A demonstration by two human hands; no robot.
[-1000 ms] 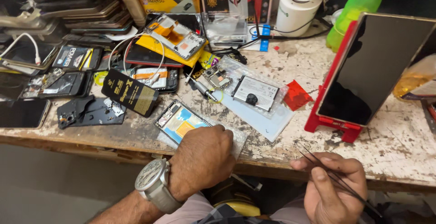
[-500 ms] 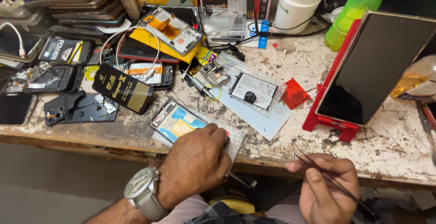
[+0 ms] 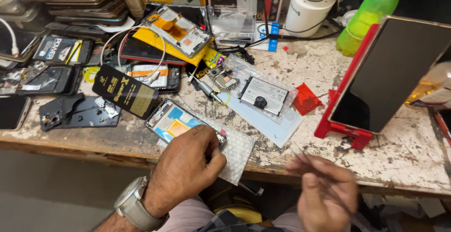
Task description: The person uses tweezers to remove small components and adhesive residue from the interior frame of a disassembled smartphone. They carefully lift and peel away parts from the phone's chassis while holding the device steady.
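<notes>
- The left hand [image 3: 188, 164], with a wristwatch [image 3: 133, 204] on its wrist, lies knuckles-up over the near end of an opened phone frame [image 3: 181, 125]. Its fingers curl down together onto that end, which they cover; exactly what they pinch is hidden.
- The phone frame lies flat near the front edge of the table [image 3: 385, 152], its blue and orange innards facing up, partly on a sheet of bubble wrap [image 3: 237, 153].
- The right hand [image 3: 324, 196] is blurred, low in front of the table edge. Its fingers are closed around thin tweezers [image 3: 305, 161], whose tips are too smeared to make out.
- Behind the frame, a phone battery [image 3: 264, 95] lies on a clear plastic bag, with a small circuit board [image 3: 223, 78] and a screwdriver [image 3: 206, 91] just beside it.
- At right, a dark phone [image 3: 390, 72] leans on a red stand [image 3: 345, 131]; its top corner is cut off by the picture edge.
- A green bottle [image 3: 366, 18] and a white tub [image 3: 312, 6] stand at the back, both cropped at the top.
- Stacked phones at the far left run out of view.
</notes>
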